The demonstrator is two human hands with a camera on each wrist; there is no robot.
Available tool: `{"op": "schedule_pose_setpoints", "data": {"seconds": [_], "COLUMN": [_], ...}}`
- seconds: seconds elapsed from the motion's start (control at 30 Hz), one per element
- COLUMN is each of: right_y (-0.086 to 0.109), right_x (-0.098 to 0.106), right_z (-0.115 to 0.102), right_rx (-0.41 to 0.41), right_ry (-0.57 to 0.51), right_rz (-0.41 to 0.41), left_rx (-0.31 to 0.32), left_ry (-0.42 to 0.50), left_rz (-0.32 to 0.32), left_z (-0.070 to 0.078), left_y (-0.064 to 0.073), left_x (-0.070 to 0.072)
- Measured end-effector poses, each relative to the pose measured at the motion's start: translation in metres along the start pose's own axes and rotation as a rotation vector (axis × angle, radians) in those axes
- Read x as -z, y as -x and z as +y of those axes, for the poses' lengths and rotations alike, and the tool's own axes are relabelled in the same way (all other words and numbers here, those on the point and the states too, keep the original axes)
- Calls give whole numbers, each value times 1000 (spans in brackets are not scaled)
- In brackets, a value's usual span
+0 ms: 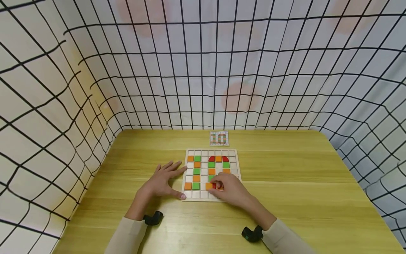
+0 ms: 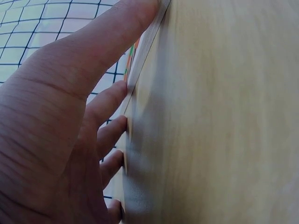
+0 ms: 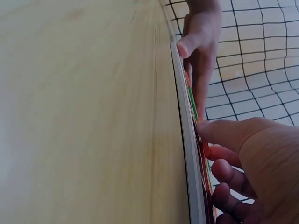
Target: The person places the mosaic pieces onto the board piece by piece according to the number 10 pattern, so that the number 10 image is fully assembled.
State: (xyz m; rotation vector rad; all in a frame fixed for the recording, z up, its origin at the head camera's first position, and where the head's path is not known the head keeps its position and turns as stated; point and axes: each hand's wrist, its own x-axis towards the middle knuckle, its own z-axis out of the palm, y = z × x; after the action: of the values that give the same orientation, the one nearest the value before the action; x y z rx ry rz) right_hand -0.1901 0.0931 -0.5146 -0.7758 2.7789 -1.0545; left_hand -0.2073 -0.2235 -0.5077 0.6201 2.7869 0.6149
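A white gridded board [image 1: 196, 194] lies on the table, bearing orange, green and red flat tiles. My right hand [image 1: 232, 189] is over its lower middle, pinching an orange tile [image 1: 208, 186] between thumb and fingers. Under and beside those fingers, a red tile [image 1: 214, 185] is partly covered. Fingers spread, my left hand [image 1: 161, 181] rests at the board's left side, its thumb at the lower left corner and its index fingertip at the edge. In the left wrist view, the left hand [image 2: 60, 112] lies along the board's edge. The right wrist view has the right hand [image 3: 261, 158] at the tiles.
Behind the board, a small card [image 1: 219, 138] with a printed coloured grid lies flat. The wooden table [image 1: 295, 183] extends on both sides. Black netting [image 1: 203, 63] over pale walls encloses the back and sides. A black device [image 1: 252, 234] sits at the right wrist.
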Motion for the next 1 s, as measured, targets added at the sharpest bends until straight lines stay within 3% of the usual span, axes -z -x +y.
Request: {"op": "schedule_pose_setpoints", "data": {"seconds": [0.2,0.43,1.0], "right_y": [-8,-12,-12], "right_x": [-8,-13,-12], "right_z": [-4,-8,-6], "right_rx": [-4,49,33], "right_ry": [32,34,33], "right_rz": [20,24,23], "left_rx": [6,15,11], "left_ry": [-10,-11,-13], "left_rz": [-1,-7,-9], "left_z": [-1,-1,0], "left_y": [0,-1,-3], "left_x": [0,-1,-1]}}
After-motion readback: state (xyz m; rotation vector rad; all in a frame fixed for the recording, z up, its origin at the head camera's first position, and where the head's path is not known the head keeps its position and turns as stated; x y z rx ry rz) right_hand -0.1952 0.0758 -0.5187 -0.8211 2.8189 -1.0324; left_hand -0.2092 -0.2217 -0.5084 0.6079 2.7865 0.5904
